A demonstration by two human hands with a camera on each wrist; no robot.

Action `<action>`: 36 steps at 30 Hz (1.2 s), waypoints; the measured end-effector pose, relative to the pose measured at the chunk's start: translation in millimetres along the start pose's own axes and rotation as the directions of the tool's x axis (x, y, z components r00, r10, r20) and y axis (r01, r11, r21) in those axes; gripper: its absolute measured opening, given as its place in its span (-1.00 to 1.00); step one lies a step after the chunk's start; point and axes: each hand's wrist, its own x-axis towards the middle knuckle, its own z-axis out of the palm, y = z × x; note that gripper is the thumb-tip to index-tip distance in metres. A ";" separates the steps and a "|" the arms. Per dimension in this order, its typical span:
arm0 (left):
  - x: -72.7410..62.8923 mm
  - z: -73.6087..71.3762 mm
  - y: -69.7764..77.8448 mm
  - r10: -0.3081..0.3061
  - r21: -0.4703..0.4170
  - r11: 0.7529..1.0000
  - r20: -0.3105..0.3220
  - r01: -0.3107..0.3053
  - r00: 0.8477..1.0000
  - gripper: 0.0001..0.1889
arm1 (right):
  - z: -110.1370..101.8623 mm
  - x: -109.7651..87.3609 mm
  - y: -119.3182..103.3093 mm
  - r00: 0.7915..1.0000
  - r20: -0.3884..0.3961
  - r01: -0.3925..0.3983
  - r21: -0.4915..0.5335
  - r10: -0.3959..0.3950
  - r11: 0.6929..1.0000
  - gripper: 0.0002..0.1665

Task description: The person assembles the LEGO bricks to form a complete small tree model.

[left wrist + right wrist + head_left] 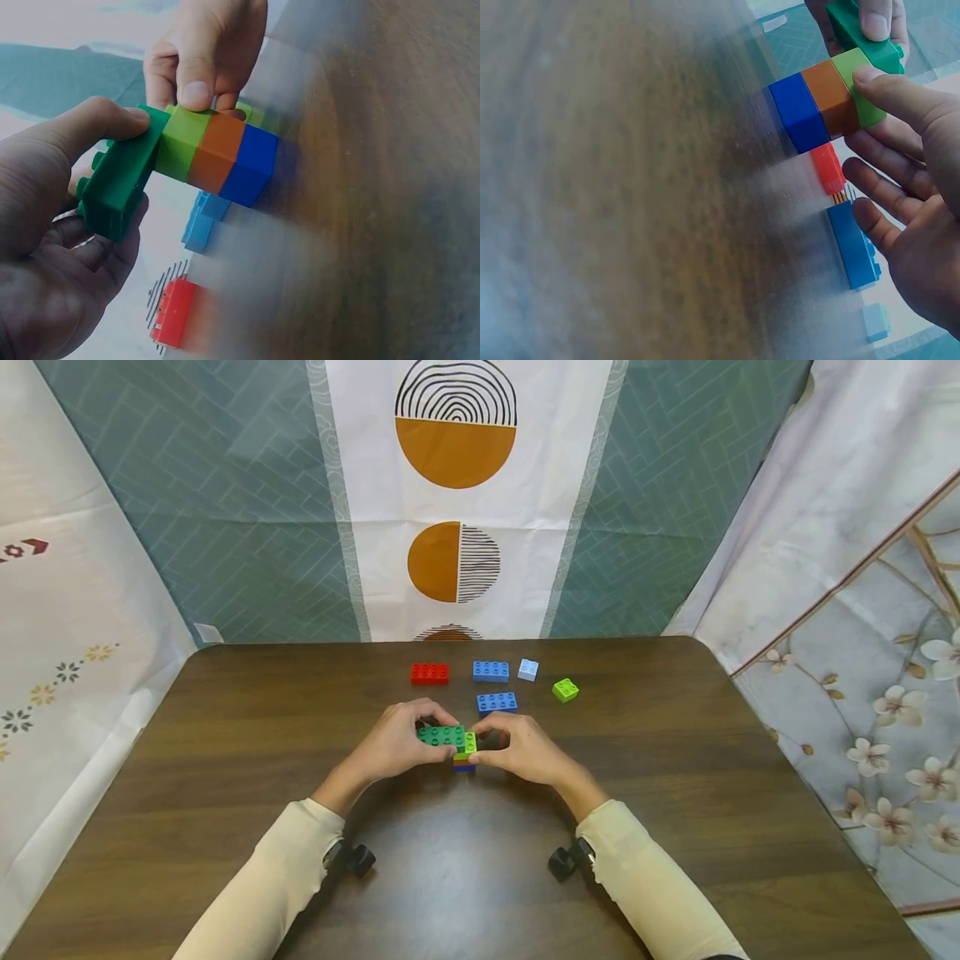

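Note:
My left hand (393, 742) grips a long green brick (124, 176) between thumb and fingers. One end of the green brick sits against the top of a short stack, with the rest jutting out to the left. The stack has a lime brick (183, 142) uppermost, an orange brick (217, 152) in the middle and a dark blue brick (251, 169) at the bottom. From the other side, my right hand (532, 752) pinches the lime brick, thumb on its near face. The right hand's other fingers spread loosely behind the stack in the right wrist view.
Beyond the hands on the brown wooden table (225, 735) lie a red brick (430, 674), two blue bricks, one at the back (491, 672) and one nearer (497, 702), a small light blue brick (528, 670) and a small lime brick (566, 690). Patterned cloth hangs behind.

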 end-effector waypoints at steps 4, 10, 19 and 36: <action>-0.6 -1.3 0.6 0.005 0.011 1.000 0.005 -0.005 1.000 -0.70 | -0.5 0.7 -0.9 1.000 0.017 -0.007 0.006 0.007 1.000 -0.56; 0.6 -0.8 1.4 0.005 0.015 1.000 0.007 -0.005 1.000 -0.71 | -8.8 1.1 -0.3 0.999 0.029 -0.031 0.002 0.031 1.000 -0.50; 0.4 0.2 -0.4 0.011 0.016 1.000 0.001 -0.011 1.000 -0.72 | -35.0 7.5 -0.9 1.000 -0.018 0.005 0.023 -0.005 1.000 -0.47; 0.2 -1.0 -1.5 -0.037 0.015 0.999 0.023 0.036 0.999 -0.70 | -65.6 45.4 37.8 0.992 -0.066 -0.104 0.020 0.105 0.994 -0.52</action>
